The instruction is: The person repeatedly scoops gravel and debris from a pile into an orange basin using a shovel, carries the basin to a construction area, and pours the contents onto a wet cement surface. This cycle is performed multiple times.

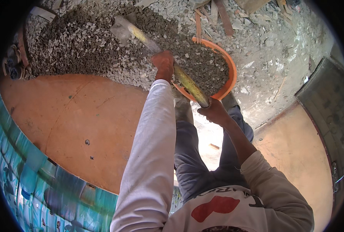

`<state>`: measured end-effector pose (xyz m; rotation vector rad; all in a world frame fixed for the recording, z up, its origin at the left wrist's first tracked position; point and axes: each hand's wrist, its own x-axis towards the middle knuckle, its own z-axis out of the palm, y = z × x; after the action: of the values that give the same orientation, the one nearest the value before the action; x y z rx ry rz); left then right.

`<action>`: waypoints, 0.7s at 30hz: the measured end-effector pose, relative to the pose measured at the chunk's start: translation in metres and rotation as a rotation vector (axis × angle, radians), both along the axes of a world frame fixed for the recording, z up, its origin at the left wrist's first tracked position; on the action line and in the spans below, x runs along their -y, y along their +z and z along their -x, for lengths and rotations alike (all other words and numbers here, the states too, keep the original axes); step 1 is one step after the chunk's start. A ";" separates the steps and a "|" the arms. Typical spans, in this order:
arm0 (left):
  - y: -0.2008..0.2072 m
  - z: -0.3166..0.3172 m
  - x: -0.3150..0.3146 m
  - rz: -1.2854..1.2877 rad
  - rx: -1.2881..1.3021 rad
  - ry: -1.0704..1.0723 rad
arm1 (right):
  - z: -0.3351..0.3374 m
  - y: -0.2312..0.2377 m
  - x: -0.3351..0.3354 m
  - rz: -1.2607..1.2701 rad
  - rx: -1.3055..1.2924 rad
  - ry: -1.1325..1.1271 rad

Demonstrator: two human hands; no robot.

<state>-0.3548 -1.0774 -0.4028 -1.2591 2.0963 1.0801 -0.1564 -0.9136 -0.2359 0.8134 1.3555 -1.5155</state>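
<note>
My left hand [163,63] is closed around the middle of a shovel's worn yellow handle [187,82]. Lower down, the handle's end sits in the grip of my right hand [215,113]. The shovel's grey blade [121,31] rests on or in the gravel pile [83,50] at the upper left, its edge partly hidden among the stones. Under the handle stands an orange tub [232,71] holding grey gravel [207,63]. The tub is right in front of my feet, and the handle crosses over its near left side.
An orange-brown wall panel or board [75,116] borders the pile on the left, with blue-green patterned material [36,174] below it. Wood scraps [223,17] and rubble lie at the top. A dark panel [323,96] stands at the right. Dark rounded objects [15,63] sit far left.
</note>
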 end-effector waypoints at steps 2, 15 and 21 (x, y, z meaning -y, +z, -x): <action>0.007 -0.014 -0.043 0.032 0.072 -0.020 | -0.013 0.022 -0.019 0.014 0.093 -0.083; 0.137 -0.254 -0.126 -0.239 -0.023 -0.020 | -0.137 0.221 -0.093 -0.237 0.326 0.211; 0.232 -0.273 -0.128 -0.609 0.259 0.518 | -0.180 0.243 -0.126 -0.295 0.233 0.451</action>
<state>-0.0821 -0.9492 -0.1704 -1.5349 1.1328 1.5196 0.0237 -0.7875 0.0072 0.7703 1.4827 -0.8592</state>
